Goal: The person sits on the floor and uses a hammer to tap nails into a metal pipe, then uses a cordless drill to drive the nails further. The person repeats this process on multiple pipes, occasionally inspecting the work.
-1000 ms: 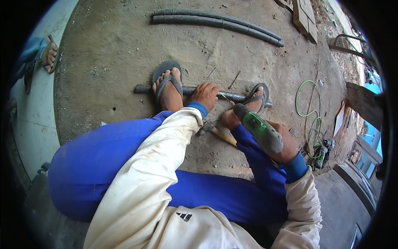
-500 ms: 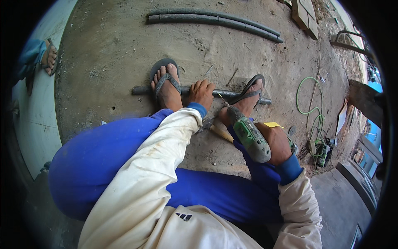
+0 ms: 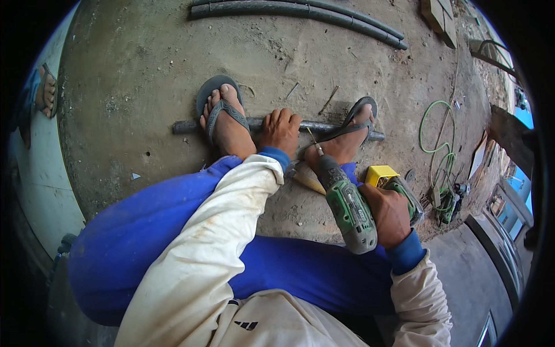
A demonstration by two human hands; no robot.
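A dark round pipe lies crosswise on the ground, pinned under my two sandalled feet. My left hand is closed over its middle, between the feet. In my right hand is a green and grey cordless drill, gripped by its handle. Its thin bit points forward and left, the tip close to the pipe just right of my left hand; whether it touches cannot be made out. A tool with a pale wooden handle lies below the pipe, partly hidden by my foot.
Beyond my feet lie two long dark pipes and thin metal rods. A yellow box stands beside the drill. Rightward are a green cord and a corded power tool. Another person's foot is at far left.
The drill has turned in my right hand, showing more of its side and base. More of the yellow box shows. My left hand stays on the pipe; the view has shifted slightly.
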